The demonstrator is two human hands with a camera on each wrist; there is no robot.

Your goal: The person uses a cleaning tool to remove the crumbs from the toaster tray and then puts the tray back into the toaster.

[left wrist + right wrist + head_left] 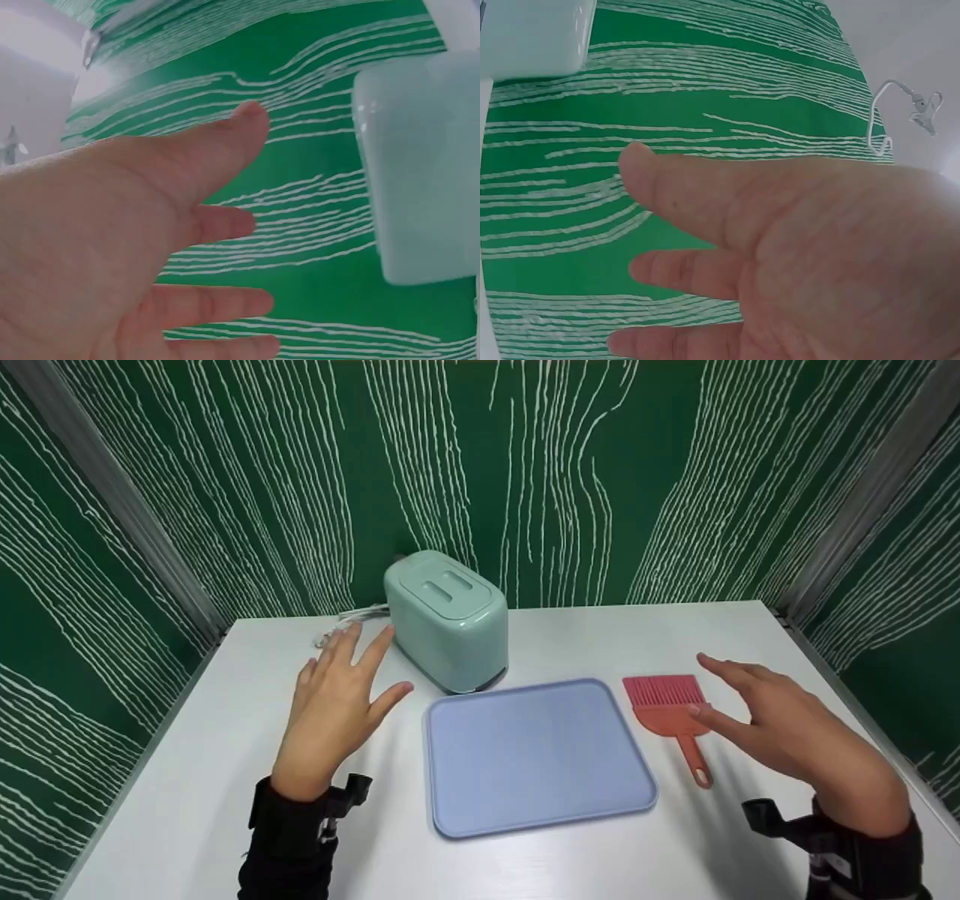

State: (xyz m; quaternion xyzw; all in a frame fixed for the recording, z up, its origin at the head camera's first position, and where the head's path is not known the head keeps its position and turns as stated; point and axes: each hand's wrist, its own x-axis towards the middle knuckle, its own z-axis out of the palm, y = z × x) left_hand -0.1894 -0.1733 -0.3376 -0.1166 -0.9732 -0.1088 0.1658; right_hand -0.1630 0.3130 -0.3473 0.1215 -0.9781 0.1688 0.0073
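Observation:
My left hand (330, 711) hovers over the table's left side, fingers spread and holding nothing. Just beyond it stands a mint-green toaster (469, 641) with two raised bars on its top; the left wrist view shows part of the toaster (424, 172) too. On the right, my right hand (784, 721) is held in the air with straight fingers, also holding nothing. A red brush (667, 720) with a holed handle lies beside and partly beneath its thumb. Between the hands a flat light-blue tray (536, 761) rests on the table, and neither hand touches it.
A pale cord (352, 619) with its plug lies left of the toaster. The white table (375, 847) meets green walls (555, 472) with wavy white lines at the back and sides. Metal posts (855, 487) stand at the corners.

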